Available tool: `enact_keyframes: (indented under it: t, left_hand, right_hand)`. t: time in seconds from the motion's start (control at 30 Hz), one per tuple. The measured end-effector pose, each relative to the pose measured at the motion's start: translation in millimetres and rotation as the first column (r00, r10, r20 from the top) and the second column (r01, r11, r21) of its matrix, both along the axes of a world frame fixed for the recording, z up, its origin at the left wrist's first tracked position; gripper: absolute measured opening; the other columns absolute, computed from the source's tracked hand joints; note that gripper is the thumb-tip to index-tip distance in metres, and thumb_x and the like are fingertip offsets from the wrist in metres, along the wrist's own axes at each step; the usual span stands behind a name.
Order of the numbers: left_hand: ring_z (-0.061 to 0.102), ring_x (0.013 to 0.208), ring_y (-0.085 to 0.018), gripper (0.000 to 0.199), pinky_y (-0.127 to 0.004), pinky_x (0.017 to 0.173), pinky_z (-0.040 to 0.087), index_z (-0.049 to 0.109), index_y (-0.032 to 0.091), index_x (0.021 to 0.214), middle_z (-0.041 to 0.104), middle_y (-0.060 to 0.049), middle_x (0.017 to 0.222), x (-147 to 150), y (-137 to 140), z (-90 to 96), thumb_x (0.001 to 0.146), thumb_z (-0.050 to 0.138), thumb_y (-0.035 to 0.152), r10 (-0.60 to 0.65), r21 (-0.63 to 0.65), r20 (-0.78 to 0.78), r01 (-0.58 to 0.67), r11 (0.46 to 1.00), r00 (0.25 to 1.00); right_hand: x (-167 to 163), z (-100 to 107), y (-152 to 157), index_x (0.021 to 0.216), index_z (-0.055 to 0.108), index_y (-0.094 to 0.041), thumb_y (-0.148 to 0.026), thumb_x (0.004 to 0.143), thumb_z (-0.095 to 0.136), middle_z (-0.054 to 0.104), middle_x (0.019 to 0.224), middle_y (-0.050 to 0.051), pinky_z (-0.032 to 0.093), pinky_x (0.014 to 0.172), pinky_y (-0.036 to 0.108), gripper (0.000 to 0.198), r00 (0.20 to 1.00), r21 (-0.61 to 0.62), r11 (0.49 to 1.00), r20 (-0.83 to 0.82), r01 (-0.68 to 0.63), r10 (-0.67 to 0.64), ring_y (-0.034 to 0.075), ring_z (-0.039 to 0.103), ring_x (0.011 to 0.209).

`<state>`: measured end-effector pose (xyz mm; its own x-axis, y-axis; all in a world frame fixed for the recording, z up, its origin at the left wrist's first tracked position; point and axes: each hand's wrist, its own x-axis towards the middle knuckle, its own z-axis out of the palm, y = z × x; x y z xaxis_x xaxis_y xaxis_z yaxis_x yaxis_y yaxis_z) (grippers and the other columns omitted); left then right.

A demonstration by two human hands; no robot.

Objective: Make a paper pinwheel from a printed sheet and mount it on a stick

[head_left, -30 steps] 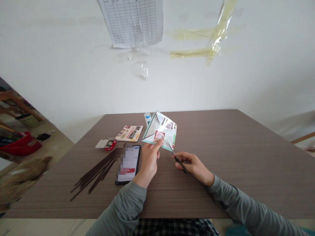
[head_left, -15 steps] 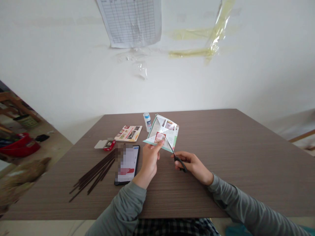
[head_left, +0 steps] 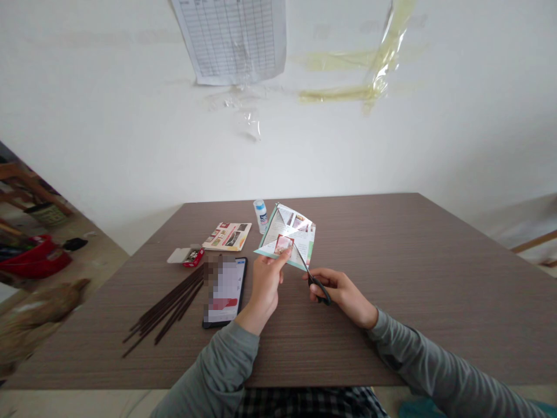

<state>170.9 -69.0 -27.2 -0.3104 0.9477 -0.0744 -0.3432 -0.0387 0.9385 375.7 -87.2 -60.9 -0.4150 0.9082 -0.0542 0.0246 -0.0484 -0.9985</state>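
Observation:
My left hand [head_left: 266, 285] pinches the lower edge of a folded sheet of printed paper [head_left: 300, 235], thumb on top. The sheet is held up above the table, with photos, text and a pale green border on it. My right hand [head_left: 342, 293] is closed round the black handles of a pair of scissors [head_left: 319, 288]. Their metal blades reach up and left to the sheet's lower right part, close to my left thumb. How far the blades are parted is too small to tell.
Left on the brown table [head_left: 413, 278] are a phone [head_left: 226, 290], several thin dark sticks [head_left: 167, 302], a small open red box [head_left: 192, 256] and a folded printed paper [head_left: 227, 236]. A white bottle with a blue cap [head_left: 261, 217] stands behind, near the wall [head_left: 348, 157].
The paper has shifted very slightly in my left hand's grip. Both hands and the scissors stay almost where they were.

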Motion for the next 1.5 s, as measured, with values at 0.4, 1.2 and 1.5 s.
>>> enact_keyframes:
  t: [0.4,1.2,1.5]
  left_hand:
    - [0.052,0.058,-0.009,0.053,-0.024,0.05,0.026,0.087,0.02,0.087,0.091,-0.005,0.092,0.4,0.4,0.2,0.056,0.122,0.044,-0.005,-0.016,-0.008,0.005,1.0,1.0]
    - [0.048,0.056,-0.008,0.059,-0.021,0.049,0.024,0.088,0.018,0.082,0.08,-0.001,0.074,-1.3,0.8,-3.8,0.049,0.122,0.053,-0.051,-0.024,0.009,0.051,0.998,0.999]
    - [0.047,0.055,-0.009,0.056,-0.022,0.048,0.025,0.088,0.019,0.082,0.079,0.0,0.072,-3.1,2.4,-7.7,0.053,0.121,0.053,-0.062,-0.019,-0.014,0.062,0.998,0.998]
  right_hand:
    - [2.0,-13.2,5.9,0.123,0.091,-0.019,-0.092,0.081,0.11,0.075,0.081,0.0,0.058,0.081,0.039,0.086,0.999,0.0,1.0,-0.044,-0.022,0.022,0.022,0.068,0.079]
    - [0.6,-7.0,2.6,0.119,0.088,-0.021,-0.083,0.079,0.11,0.079,0.081,0.004,0.058,0.079,0.043,0.077,1.0,0.004,1.0,0.023,0.014,-0.014,0.025,0.067,0.078]
    - [0.3,-7.0,2.1,0.118,0.089,-0.02,-0.083,0.077,0.111,0.077,0.08,0.002,0.06,0.081,0.042,0.079,1.0,-0.005,1.0,0.004,0.017,-0.017,0.025,0.069,0.078]
